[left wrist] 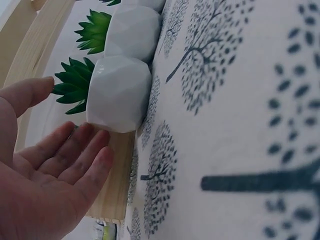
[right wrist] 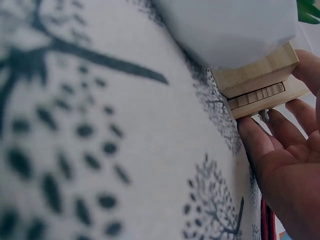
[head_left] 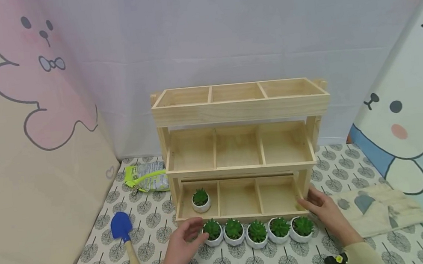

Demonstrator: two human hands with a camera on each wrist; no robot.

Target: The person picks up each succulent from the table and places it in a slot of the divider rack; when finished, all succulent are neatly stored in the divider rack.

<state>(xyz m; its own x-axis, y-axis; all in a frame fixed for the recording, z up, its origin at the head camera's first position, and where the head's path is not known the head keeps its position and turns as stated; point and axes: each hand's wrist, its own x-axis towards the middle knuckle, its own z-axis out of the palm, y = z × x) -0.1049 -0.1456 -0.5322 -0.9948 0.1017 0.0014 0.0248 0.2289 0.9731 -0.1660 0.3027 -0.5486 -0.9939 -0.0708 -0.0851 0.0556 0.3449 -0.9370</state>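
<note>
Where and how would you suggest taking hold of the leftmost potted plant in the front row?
Probably by the faceted wall of its white pot, coming from the left, where the left hand is: the neighbouring pot crowds its right side, and the spreading leaves offer a poorer hold.

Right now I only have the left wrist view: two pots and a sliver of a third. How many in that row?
Observer: Five pots, lined up in front of the rack.
Operator: Anything in it already?
Observer: One more pot, in the bottom left compartment.
Operator: What's at its right end?
Observer: The right hand, gripping the lower corner there.
</note>
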